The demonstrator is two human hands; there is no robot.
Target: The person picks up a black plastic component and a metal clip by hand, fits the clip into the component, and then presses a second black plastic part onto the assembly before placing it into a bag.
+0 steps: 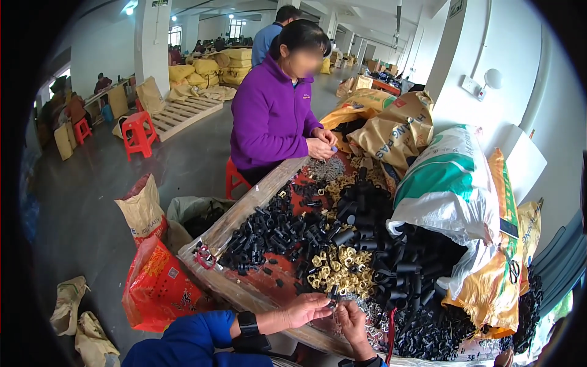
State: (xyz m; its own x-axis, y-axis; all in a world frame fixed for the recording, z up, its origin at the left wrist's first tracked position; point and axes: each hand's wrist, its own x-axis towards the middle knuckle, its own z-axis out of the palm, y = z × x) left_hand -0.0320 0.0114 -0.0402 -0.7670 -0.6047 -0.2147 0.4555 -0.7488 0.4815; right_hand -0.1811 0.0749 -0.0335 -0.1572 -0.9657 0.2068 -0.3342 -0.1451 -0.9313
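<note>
Down low, near the bottom edge: left hand in a blue sleeve with a black wrist strap, right hand just beside it, the two almost touching. Between them, a small black tube piece, pinched at the fingertips of the left hand, standing up a little above both hands. Fingers of the right hand curled in close together, tips near the same piece; cannot tell for sure if touching it. Right behind the hands, a heap of little yellow rings. Farther back and to the sides, big piles of black tubes all over a long wooden table. Over on the right, fat white and yellow sacks. Across the table, another person in a purple jacket, hands together over small parts. Off on the grey floor, a red stool.
</note>
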